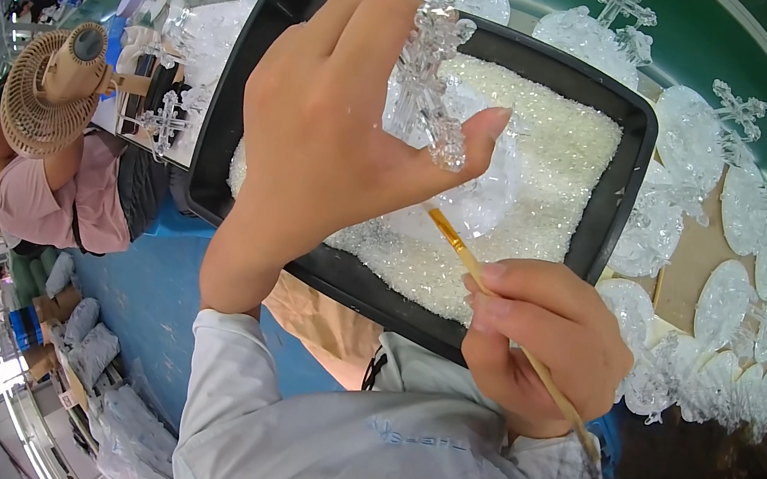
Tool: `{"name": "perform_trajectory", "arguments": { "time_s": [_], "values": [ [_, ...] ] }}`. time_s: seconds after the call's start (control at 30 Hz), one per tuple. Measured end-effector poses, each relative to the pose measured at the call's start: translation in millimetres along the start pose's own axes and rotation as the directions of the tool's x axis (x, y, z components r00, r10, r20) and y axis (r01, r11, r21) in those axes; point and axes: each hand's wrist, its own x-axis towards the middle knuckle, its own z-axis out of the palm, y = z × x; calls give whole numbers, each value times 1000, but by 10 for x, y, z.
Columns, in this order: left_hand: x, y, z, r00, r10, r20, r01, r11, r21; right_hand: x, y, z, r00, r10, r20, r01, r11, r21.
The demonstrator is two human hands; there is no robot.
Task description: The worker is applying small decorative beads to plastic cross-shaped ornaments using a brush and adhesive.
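My left hand (324,108) is raised over a black tray (629,194), its fingers and thumb around a transparent ornate cross (425,79). Behind the cross, a round pale disc (493,192) shows partly, covered by the hand; how the two join is hidden. In my right hand (549,343) is a thin paintbrush (462,253) with a wooden handle and a gold-coloured ferrule. The brush tip points up and left, near the heel of my left thumb and the disc's lower edge. White glittery granules (559,157) lie in the tray beneath both.
Several similar transparent crosses on round discs (655,224) crowd the table right of and behind the tray. More crosses (165,122) stand to its left. A beige fan (54,88) is at the far left, before a person in a pink shirt (71,197). Bagged goods (132,436) lie on the floor.
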Motion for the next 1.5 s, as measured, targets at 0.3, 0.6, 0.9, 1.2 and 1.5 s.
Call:
{"name": "perform_trajectory", "arguments": {
  "time_s": [0.3, 0.6, 0.9, 1.2, 1.5],
  "values": [
    [11, 39, 2, 1000, 3, 6, -3, 1000, -30, -2, -17, -66, 999, -51, -8, 50, 996, -68],
    [-1, 7, -40, 999, -15, 42, 18, 998, -64, -83, -3, -66, 981, 55, -184, -73, 993, -96],
    [10, 43, -80, 996, -40, 82, 45, 998, -55, -42, -4, -95, 991, 39, -128, -50, 995, -83],
    [2, 31, -115, 995, -32, 96, 39, 997, -64, -31, 27, -94, 996, -33, -77, 23, 992, -125],
    [-7, -7, -56, 998, -34, 62, 45, 984, -173, -36, 105, -51, 989, -66, -133, 64, 998, -21]
  ]
}}
